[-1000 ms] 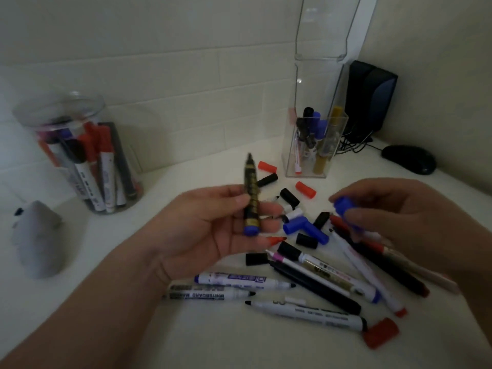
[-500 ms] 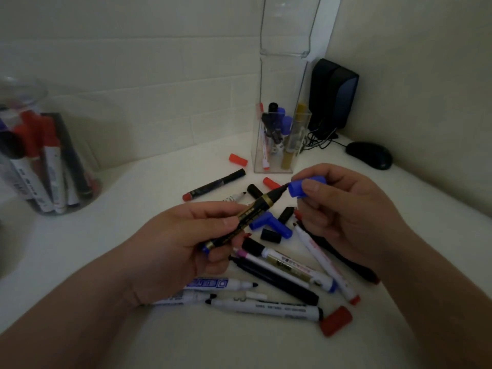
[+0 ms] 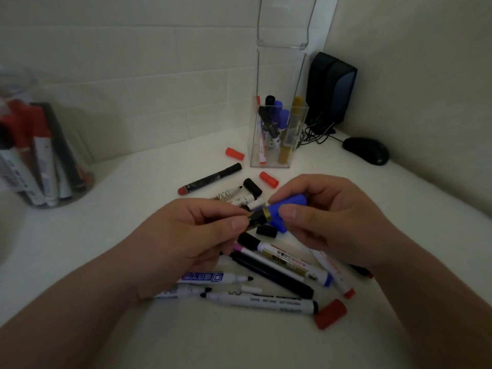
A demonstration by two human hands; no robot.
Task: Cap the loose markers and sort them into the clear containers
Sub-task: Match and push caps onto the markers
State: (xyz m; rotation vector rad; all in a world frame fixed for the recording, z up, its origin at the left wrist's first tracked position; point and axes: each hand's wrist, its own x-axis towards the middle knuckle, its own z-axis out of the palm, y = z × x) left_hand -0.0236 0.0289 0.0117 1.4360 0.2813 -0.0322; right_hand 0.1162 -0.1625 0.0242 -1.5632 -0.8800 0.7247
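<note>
My left hand (image 3: 191, 235) grips a black-and-gold marker (image 3: 257, 219) near its front end. My right hand (image 3: 330, 219) pinches a blue cap (image 3: 286, 209) that sits over the marker's tip. Beneath both hands lies a pile of loose markers (image 3: 269, 270), several uncapped, with loose red caps (image 3: 330, 314) and black caps (image 3: 253, 187) around it. A square clear container (image 3: 277, 134) with several markers stands behind the pile. A round clear jar (image 3: 40, 155) with red and black markers stands at the far left.
A black speaker (image 3: 330, 89) and its cables stand in the back right corner, with a black mouse (image 3: 366, 150) beside them. A tall clear holder (image 3: 283, 22) rises above the square container. The tiled wall runs along the back.
My right hand brought the blue cap from the right onto the marker's tip. My left hand tilted the marker from upright to nearly level, pointing right.
</note>
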